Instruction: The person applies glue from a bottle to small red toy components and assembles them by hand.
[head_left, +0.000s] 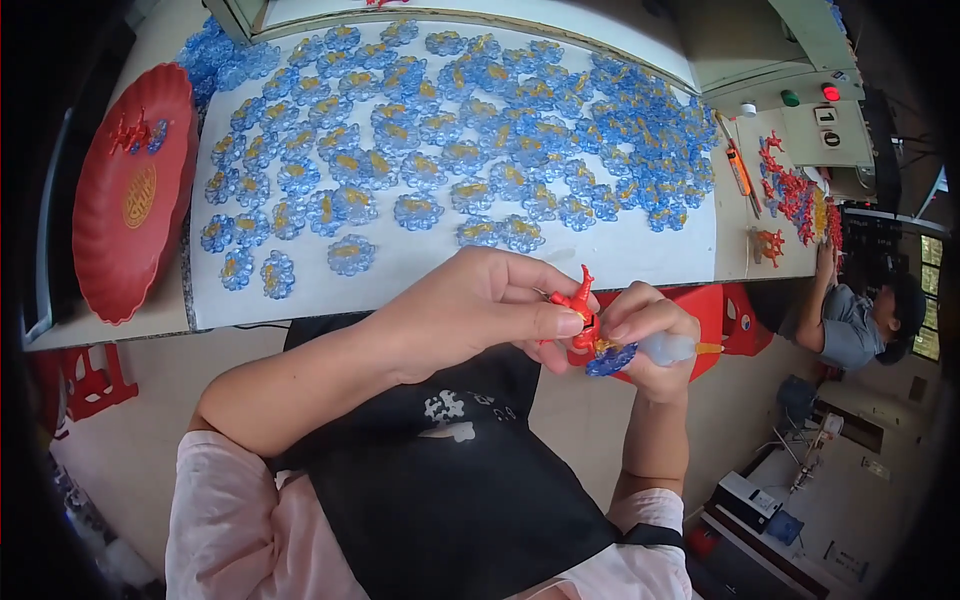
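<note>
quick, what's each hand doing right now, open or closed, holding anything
Left hand: closed, pinching a small red plastic figure.
Right hand: closed around a translucent glue bottle, with a blue flower piece at its fingertips.

Both hands (560, 320) raised at chest, fingertips pinched tog.

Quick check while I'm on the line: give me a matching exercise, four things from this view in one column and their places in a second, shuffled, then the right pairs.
Things:
1. red plate
2. blue flower pieces
3. small red figure
4. glue bottle

Places:
A. pinched in the left hand
B. spread over the white sheet on the table
C. held in the right hand
D. at the table's left end

Pairs: 1-D, 2-B, 3-A, 4-C
</note>
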